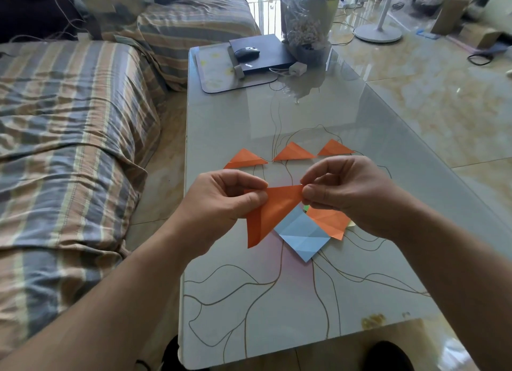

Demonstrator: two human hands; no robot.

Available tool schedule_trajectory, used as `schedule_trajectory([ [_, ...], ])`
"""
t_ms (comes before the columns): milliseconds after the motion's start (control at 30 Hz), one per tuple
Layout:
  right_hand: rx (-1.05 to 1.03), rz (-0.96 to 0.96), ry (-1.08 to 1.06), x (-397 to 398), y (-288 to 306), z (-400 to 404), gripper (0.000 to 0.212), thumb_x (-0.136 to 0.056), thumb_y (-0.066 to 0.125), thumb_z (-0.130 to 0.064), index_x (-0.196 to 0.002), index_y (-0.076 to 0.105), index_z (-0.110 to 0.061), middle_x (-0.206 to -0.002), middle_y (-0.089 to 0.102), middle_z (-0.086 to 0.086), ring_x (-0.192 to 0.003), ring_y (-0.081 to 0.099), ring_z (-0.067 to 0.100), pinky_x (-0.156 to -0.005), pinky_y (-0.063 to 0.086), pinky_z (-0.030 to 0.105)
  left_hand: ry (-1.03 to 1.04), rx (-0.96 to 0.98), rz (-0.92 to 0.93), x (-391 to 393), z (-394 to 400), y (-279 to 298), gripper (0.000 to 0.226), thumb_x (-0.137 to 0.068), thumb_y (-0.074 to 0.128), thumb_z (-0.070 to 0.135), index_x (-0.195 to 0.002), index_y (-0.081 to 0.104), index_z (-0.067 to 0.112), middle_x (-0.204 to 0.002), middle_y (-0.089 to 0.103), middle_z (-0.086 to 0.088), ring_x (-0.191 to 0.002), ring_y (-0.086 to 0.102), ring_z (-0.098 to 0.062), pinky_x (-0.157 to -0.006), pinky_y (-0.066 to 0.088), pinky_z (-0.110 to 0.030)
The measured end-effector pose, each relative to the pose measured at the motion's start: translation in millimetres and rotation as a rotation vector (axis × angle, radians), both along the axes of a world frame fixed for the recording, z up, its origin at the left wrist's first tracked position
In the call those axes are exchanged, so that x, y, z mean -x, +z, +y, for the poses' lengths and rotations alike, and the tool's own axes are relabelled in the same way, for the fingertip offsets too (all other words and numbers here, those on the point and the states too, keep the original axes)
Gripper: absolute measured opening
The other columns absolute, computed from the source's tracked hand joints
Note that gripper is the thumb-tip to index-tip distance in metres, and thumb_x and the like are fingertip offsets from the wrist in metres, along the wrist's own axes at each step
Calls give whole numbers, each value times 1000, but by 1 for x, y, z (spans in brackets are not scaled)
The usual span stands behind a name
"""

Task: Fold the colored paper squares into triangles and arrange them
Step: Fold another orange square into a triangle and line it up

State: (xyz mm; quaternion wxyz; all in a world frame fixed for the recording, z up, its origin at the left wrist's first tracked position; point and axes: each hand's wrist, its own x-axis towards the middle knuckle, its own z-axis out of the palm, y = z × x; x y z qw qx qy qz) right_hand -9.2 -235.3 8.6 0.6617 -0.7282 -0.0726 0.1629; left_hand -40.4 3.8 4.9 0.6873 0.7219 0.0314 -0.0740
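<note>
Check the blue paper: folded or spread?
Spread. The blue paper lies flat as a creased square on the table, under no grip.

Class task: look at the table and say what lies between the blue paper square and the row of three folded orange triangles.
In the head view, the orange paper, pinched by the left hand and right hand, lies between the blue square and the triangles.

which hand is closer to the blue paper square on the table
Right. The right hand hangs just above the blue paper square and over its upper right edge, pinching the orange paper. The left hand sits farther off, up and to its left.
</note>
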Motion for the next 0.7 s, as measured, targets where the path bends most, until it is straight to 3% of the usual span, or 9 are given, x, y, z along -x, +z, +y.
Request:
schedule_trajectory([
  [133, 30, -43, 9, -1, 2, -6, 19, -82, 77, 6, -82, 81, -13, -81, 77, 17, -73, 74, 20, -75, 64, 30, -8, -5, 5, 0, 0, 0, 15, -82, 78, 2, -89, 80, 15, -89, 80, -9, -83, 76, -19, -75, 63, -30],
  [533, 130, -70, -8, -2, 1, -6, 10, -81, 82, -2, -87, 78, -9, -71, 75, 11, -69, 71, 18, -68, 61, 28, -17, -28, 30, 0, -1, 0, 16, -84, 78, 0, -90, 80, 15, -90, 80, -9, -84, 77, -20, -74, 63, -30],
  [700, 73, -27, -7, -1, 2, -6, 22, -81, 82, -1, -99, 74, -9, -74, 71, 19, -71, 69, 23, -76, 59, 38, -40, -20, 66, 0, -1, 2, 22, -80, 80, 9, -101, 77, 14, -91, 79, -14, -87, 77, -26, -81, 65, -38],
])
